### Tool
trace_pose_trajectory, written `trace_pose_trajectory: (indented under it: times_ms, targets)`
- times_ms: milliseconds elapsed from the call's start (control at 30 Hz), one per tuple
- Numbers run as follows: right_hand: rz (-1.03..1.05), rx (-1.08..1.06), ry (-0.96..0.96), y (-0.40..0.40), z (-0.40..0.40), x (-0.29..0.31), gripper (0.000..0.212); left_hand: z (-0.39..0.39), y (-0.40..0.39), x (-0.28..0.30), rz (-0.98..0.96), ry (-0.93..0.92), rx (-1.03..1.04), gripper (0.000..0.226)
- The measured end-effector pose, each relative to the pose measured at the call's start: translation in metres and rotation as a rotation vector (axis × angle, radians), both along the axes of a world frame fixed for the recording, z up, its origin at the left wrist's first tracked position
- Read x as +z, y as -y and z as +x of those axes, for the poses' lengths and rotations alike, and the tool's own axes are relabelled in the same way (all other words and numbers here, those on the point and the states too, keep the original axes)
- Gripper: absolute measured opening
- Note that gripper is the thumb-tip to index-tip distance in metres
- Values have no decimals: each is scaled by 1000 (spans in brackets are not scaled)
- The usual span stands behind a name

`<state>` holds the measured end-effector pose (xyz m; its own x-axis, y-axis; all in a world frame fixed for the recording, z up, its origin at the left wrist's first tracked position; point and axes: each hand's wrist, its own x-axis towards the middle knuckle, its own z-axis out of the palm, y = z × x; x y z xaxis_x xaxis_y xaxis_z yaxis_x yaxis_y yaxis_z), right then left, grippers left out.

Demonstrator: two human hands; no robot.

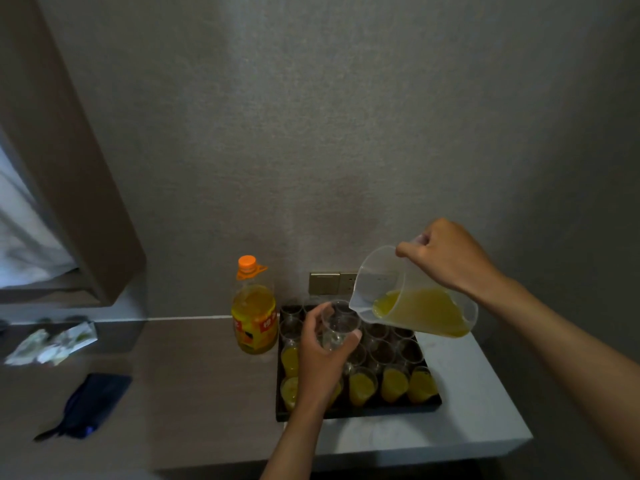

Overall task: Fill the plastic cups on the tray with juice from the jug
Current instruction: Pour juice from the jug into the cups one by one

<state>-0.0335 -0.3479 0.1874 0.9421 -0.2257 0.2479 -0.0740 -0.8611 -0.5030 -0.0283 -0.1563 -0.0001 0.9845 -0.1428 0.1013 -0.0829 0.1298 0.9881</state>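
The right hand (446,258) grips the handle of a clear plastic jug (412,299), fingers curled round it. The jug is tilted with its spout down to the left, and orange juice pools in its lower side, reaching toward the spout. The left hand (322,355) holds a clear empty cup (337,329) raised above the tray, fingers and thumb wrapped round its sides, with its rim just under the jug's spout.

The dark tray (360,412) sits on a pale surface (478,403) against the wall. Its near row holds cups filled with juice (394,382), with more filled ones down the left side; the cups behind them (381,351) are empty.

Just left of the tray stands a large juice bottle (254,310) with an orange cap and a red and yellow label; its writing is too blurred to read. A wall socket plate (332,283) is behind the tray. Farther left on the surface lie a dark pouch (93,405) and some crumpled wrappers (52,344).
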Motion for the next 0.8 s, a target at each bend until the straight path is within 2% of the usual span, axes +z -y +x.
trace_pose_trajectory:
  times_ms: [467,800]
  targets:
    - [-57,28,-6,-11,14,3,57,12,-1,-6,29,7,3,58]
    - [-100,42,-20,-18,24,3,52,21,-4,-10,18,-4,15,56]
